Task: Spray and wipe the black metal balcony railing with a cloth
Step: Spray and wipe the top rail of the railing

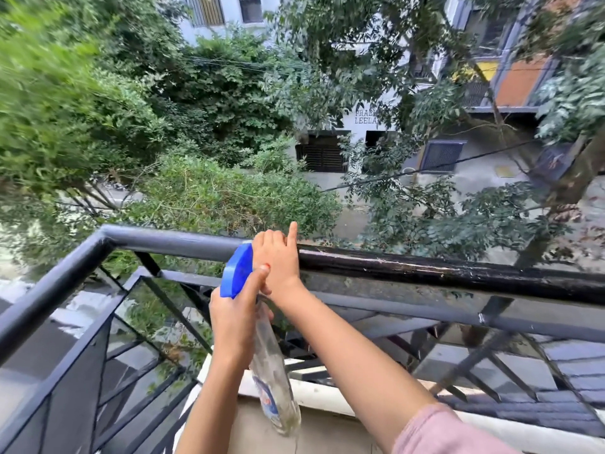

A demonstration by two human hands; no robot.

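Note:
The black metal railing point(425, 267) runs across the view and turns a corner at the left. Its top rail looks dark and glossy right of my hands, and grey and dull left of them. My left hand point(234, 319) grips the neck of a clear spray bottle point(273, 388) with a blue spray head point(237, 270), held up against the top rail. My right hand point(278, 257) sits on the top rail at the nozzle end of the spray head. Its fingers curl around that end, and its index finger sticks straight up. No cloth is in view.
Lower rails and diagonal bars point(474, 355) fill the railing below the top rail. A pale ledge point(327, 398) runs along its foot. Beyond the rail is a long drop to trees point(212, 191), a street and a building point(370, 122).

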